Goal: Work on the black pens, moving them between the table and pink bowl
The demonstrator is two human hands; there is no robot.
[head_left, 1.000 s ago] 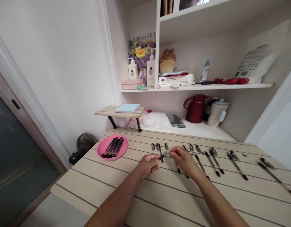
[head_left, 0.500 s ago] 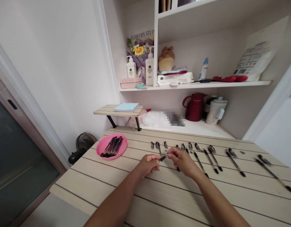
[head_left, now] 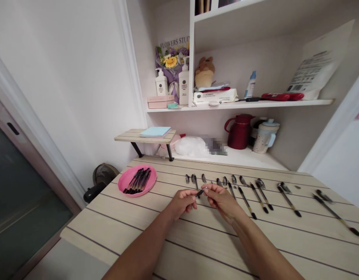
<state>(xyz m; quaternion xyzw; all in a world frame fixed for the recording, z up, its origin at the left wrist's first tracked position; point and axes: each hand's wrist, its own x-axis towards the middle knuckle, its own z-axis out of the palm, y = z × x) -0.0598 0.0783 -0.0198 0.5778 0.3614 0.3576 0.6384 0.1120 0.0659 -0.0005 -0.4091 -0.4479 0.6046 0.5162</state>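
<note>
- So, you look partway through: one batch of pens (head_left: 140, 179) lies bunched in the pink tray (head_left: 121, 182), at left
- Left to do, I'd guess: the loose pens (head_left: 247, 203) and small dark pieces (head_left: 233, 179), probably caps, spread along the right of the surface (head_left: 109, 233); can't count them, your hands may hide some
- Current piece not done, I'd say: dark rod (head_left: 199, 193) is between your hands, just above the surface
- Your left hand (head_left: 183, 204): grip narrow, pinching the rod
- Your right hand (head_left: 219, 197): grip narrow too, at the rod's far end on a small shiny bit (head_left: 205, 188); can't tell if the two are joined
- Text: bouquet wrap (head_left: 175, 42) reads "FLOWERS STUD", cut off by the divider (head_left: 191, 54)
- Labels on pump bottles (head_left: 161, 84), white packet (head_left: 216, 96) and white bag (head_left: 319, 66) too small; no pen brand readable
</note>
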